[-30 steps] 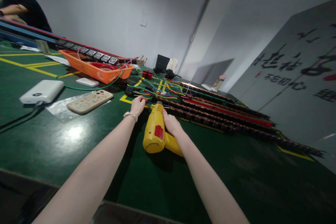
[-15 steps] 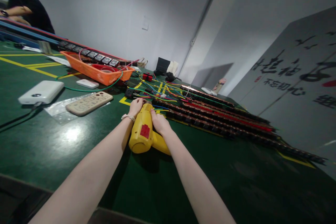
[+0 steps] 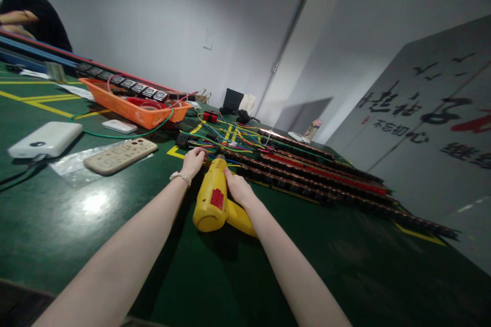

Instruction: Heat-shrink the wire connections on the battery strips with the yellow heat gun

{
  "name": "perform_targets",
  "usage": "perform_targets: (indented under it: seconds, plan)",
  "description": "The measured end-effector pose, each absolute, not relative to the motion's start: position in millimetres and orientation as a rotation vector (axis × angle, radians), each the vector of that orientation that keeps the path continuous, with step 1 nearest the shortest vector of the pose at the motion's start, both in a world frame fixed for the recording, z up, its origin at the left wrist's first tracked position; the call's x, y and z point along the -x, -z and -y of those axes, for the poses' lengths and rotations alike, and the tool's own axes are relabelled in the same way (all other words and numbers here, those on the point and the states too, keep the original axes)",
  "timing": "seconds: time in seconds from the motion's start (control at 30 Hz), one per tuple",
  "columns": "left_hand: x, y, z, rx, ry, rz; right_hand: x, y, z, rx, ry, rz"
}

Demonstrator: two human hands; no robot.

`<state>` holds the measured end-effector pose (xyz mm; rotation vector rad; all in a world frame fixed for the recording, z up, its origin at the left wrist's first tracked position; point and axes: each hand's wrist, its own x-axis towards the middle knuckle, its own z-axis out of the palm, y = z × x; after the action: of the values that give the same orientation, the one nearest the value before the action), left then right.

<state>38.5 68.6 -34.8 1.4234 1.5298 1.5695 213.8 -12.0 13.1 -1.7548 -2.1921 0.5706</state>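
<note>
My right hand [image 3: 238,187] is wrapped round a yellow electric screwdriver [image 3: 213,199] with a red label, its nose pointing away from me at a tangle of coloured wires [image 3: 226,138]. My left hand [image 3: 193,160], with a pale bracelet at the wrist, is closed just left of the tool's nose, fingers pinched on the wires and a small black connector. Long dark power strips [image 3: 318,168] with red and copper rails lie side by side to the right of the wires on the green table [image 3: 345,265].
An orange basket [image 3: 132,107] stands at the back left, with a green cable trailing from it. A beige remote [image 3: 120,155] on clear plastic, a white power bank [image 3: 45,139] and a small white device [image 3: 117,125] lie left. A person in black sits far left.
The screwdriver first swung left towards my left hand, then shifted slightly back right. My left hand stays pinched on the wires. The view moved a little.
</note>
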Motion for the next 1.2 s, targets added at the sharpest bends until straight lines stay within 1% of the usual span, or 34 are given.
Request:
perform_targets:
  seconds: [0.63, 1.2]
  plan:
    - [-37, 45, -77, -1.495, -1.587, -1.527, -274, -20, 31, 1.96, -0.505, 1.965]
    - [-41, 40, -73, -1.479, -1.575, -1.629, -250, -19, 27, 1.928, -0.412, 2.084]
